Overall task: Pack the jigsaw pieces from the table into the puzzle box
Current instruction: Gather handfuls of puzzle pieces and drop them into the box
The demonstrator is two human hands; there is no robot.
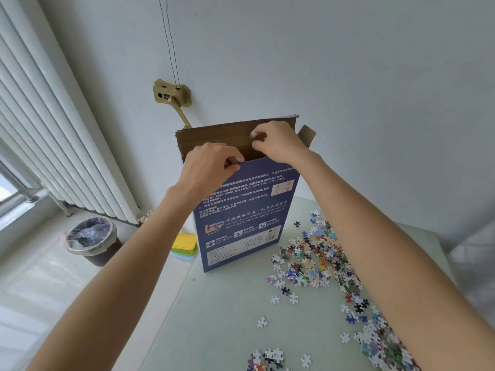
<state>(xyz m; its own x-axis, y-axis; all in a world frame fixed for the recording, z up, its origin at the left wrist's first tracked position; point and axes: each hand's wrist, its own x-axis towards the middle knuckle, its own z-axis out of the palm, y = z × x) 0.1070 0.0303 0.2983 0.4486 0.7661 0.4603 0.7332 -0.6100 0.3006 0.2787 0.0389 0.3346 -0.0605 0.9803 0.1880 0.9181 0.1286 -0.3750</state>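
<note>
A: Where does the puzzle box [242,215] stand?

B: Upright on the pale green surface [214,317], on its short end, blue printed back toward the camera, top end open with brown flaps raised. Standing it this way probably turns the top into a mouth that pieces can drop into.

A: And the hands?

B: Both are at that opening, a little apart. The left hand [207,167] has its fingers curled over the near top edge of the box, pinching the wall; I'd say it steadies the box and pulls the near side open. The right hand [277,141] is higher and farther, its fingers curled at the brown inner flap, seemingly pressing it back. Whether it holds any pieces I cannot tell.

A: The pieces?

B: The jigsaw pieces [318,261] lie loose on the right of the surface, a dense heap just right of the box, with strays trailing nearer. Most still look unpacked, so the job seems early.

A: Anything else?

B: Stacked yellow-and-green trays [184,243] left of the box, and a lined waste bin [91,241] on the floor.
</note>
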